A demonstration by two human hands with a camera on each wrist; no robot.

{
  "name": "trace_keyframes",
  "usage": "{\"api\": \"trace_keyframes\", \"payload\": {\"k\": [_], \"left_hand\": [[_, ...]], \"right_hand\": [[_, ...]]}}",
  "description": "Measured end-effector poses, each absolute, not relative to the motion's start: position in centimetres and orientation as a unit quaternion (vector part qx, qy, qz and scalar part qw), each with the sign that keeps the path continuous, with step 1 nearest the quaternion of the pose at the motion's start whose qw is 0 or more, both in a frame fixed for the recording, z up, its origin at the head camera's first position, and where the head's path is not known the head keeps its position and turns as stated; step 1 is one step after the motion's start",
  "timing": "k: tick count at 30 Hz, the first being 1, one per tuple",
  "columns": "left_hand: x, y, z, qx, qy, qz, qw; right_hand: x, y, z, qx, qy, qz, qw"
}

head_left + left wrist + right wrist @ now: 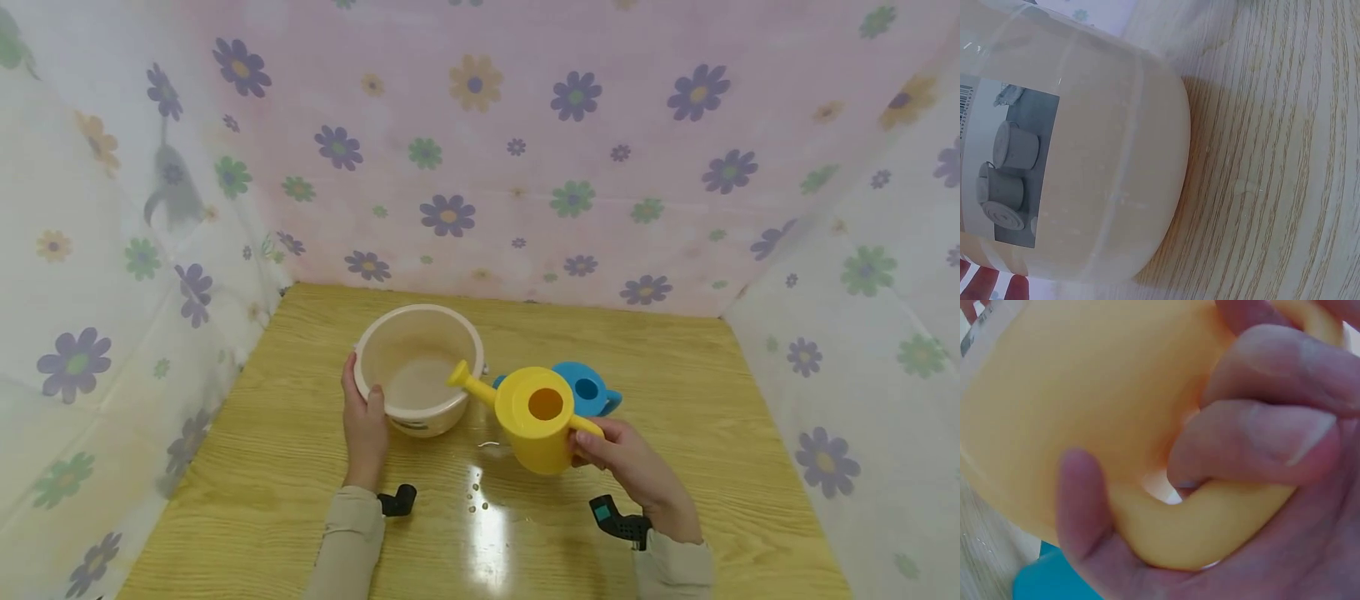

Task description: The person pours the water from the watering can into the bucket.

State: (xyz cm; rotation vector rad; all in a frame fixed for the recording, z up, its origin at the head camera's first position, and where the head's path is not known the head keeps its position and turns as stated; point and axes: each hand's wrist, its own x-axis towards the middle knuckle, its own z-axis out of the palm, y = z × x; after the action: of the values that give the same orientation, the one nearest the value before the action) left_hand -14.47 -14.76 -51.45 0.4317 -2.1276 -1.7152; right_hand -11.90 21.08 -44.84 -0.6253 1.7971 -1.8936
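My left hand (365, 437) grips a cream bucket (420, 414) at its left side, the thumb over the rim and the other fingers outside. The bucket's wall (1110, 125), with a picture label on it, fills much of the left wrist view. In my right hand (633, 462) is a yellow watering can (542, 442). Its handle (1210, 525) runs through my curled fingers in the right wrist view. The can's spout (472, 382) points left, with the tip over the bucket's right rim. A blue watering can (588, 375) is partly hidden behind the yellow one.
Several small drops (477, 492) lie on the wooden tabletop (300, 533) in front of the bucket. Flowered sheets (525, 175) close in the back and both sides. Each wrist wears a black camera mount (401, 500).
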Motion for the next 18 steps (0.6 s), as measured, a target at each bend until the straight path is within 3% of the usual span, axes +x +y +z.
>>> {"api": "trace_keyframes", "payload": {"k": [18], "left_hand": [[-14.0, -14.8, -51.2, 0.159, -0.764, -0.599, 0.178]], "right_hand": [[-11.8, 21.0, -43.7, -0.219, 0.683, -0.665, 0.206]]}}
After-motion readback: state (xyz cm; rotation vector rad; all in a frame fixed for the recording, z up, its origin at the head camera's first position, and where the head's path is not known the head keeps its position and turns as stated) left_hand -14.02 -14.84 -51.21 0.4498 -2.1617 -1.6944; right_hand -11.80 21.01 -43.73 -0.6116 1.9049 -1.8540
